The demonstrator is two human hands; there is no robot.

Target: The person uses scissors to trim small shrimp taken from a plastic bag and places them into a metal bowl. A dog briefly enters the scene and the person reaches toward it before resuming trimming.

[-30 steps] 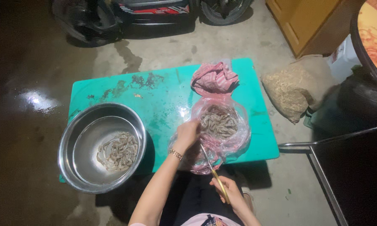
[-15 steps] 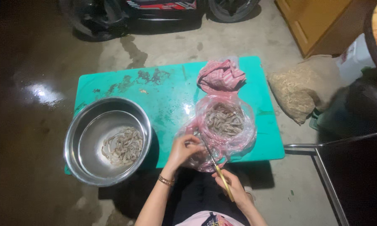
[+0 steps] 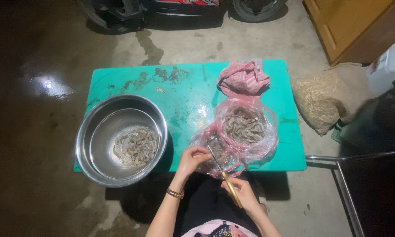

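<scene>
Head view, landmark: green table (image 3: 184, 101).

Left hand (image 3: 193, 159) sits at the table's near edge, fingers curled together on something small, most likely a shrimp (too small to confirm), touching the near side of the clear plastic bag of shrimp (image 3: 243, 127). A gold bracelet (image 3: 175, 193) circles that wrist.

Right hand (image 3: 242, 193) is just off the table's near edge, over the person's lap, closed around the yellow handles of a pair of scissors (image 3: 224, 175). The blades point up toward the left hand's fingertips; whether the blades are apart I cannot tell.

The bag lies open on the right half of the table, a heap of raw grey shrimp inside. Behind it, toward the far edge, a crumpled pink striped bag (image 3: 243, 79).

Steel bowl (image 3: 120, 140) overhangs the table's near-left corner, holding a small pile of pale shrimp (apparently cleaned).

Dark scraps (image 3: 158, 77) are scattered along the table's far edge. A sack (image 3: 320, 101) lies on the floor right of the table.
</scene>
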